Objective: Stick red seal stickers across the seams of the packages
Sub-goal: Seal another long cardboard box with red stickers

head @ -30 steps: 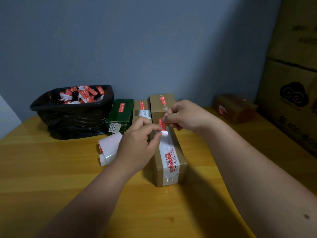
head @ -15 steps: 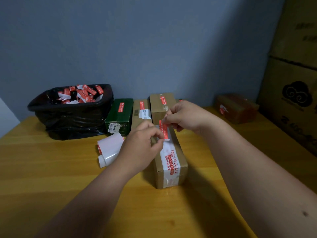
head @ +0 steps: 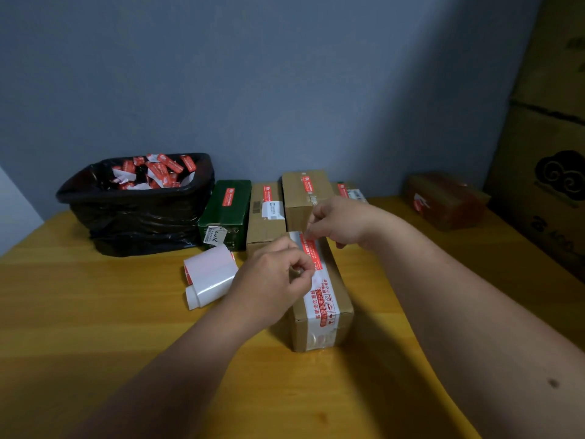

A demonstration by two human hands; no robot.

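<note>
The long cardboard package (head: 319,299) lies nearest, toward the middle of the wooden table (head: 95,343), its short end facing the front edge and its printed white-and-red tape running along the top seam. It looks stiff and light enough to stay put under a fingertip, so it should need no clamping.

The red seal sticker (head: 311,251) is on the far half of that top, lying along the tape. It is thin, limp film that will likely curl and cling to itself or to skin; I would hold it only by its two ends, keep it taut, and press from one end toward the other to avoid wrinkles.

The left hand (head: 272,280) has thumb and forefinger pinched nearly closed at the sticker's near end, apparently on its edge or a scrap of backing; which one cannot be told. The right hand (head: 340,221) pinches the far end, fingers narrow, the others curled loosely.

Just left of the package lies a white roll of sticker backing (head: 210,275). Farther back, along the wall edge, stand a green box (head: 226,213) and brown cartons (head: 304,191) already bearing red seals. At the far left corner sits a black-lined bin (head: 136,213) full of red-and-white scraps; a taped parcel (head: 443,201) sits at the far right.
</note>
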